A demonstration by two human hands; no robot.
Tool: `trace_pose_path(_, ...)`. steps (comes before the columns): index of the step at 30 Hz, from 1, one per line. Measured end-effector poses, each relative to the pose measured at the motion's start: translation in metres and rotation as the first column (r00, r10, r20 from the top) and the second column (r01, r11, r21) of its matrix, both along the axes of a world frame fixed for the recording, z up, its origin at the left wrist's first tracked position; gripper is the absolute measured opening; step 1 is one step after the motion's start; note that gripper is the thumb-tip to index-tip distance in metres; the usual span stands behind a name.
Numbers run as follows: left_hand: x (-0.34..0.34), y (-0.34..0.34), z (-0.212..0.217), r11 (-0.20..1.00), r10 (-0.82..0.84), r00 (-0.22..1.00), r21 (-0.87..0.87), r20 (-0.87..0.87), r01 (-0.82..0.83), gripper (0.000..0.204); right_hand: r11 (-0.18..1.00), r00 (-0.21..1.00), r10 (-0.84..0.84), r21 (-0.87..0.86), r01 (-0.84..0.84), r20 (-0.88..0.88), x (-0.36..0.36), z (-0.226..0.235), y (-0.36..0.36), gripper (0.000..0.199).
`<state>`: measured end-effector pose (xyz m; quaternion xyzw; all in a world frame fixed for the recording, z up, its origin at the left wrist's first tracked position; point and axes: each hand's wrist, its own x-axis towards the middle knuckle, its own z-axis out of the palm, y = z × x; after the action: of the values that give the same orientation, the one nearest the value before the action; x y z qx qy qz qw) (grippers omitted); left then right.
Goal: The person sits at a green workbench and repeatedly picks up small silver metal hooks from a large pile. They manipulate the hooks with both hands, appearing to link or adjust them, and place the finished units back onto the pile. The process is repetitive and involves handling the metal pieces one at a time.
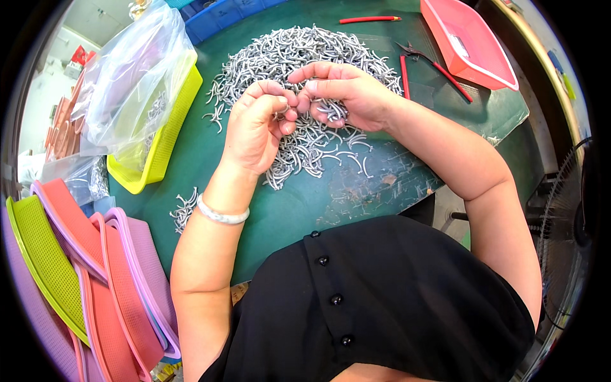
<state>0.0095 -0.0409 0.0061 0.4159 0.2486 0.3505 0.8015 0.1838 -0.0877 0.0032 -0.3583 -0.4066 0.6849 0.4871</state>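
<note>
Metallic curved pieces [280,54], scuffed tabletop [363,194], crinkled clear plastic bag [137,70], matt cloth top [407,293], 4 glossy buttons [336,298]

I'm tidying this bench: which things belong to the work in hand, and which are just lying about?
Likely in use: left hand, right hand, curved grey pieces, green table.
Apparently lying about: red-handled pliers, thin red tool, pink tray, stacked baskets.

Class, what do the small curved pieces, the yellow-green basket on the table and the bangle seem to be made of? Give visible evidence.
Curved pieces: probably metal, dull silver-grey, with small highlights along their length; coated plastic can't be excluded.
Yellow-green basket: likely moulded plastic, evenly coloured, with perforated walls and a smooth rim.
Bangle: smooth, pale and mottled; perhaps stone, glass or plastic.
</note>
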Motion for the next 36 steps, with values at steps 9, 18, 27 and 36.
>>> trace_pose_path(9,0.003,-0.007,-0.008,0.732,0.139,0.925,0.666,-0.353,0.144,0.006,0.997,0.998,-0.067,-0.036,0.067,-0.003,-0.005,-0.002,0.0,0.027)
trace_pose_path(18,-0.001,-0.003,0.004,0.894,0.02,0.967,0.438,-0.254,0.097,0.006,0.999,0.998,-0.009,-0.04,0.006,-0.06,-0.002,-0.004,0.001,0.026)
trace_pose_path(27,-0.006,0.009,0.002,0.871,0.068,0.971,0.488,-0.23,0.055,0.006,1.0,1.0,0.0,0.008,0.0,-0.026,0.001,0.002,-0.001,0.02)
trace_pose_path(36,-0.002,0.004,-0.002,0.921,0.093,0.976,0.39,-0.195,-0.01,0.008,0.999,1.0,-0.017,0.05,0.018,-0.02,-0.001,-0.001,-0.001,0.014)
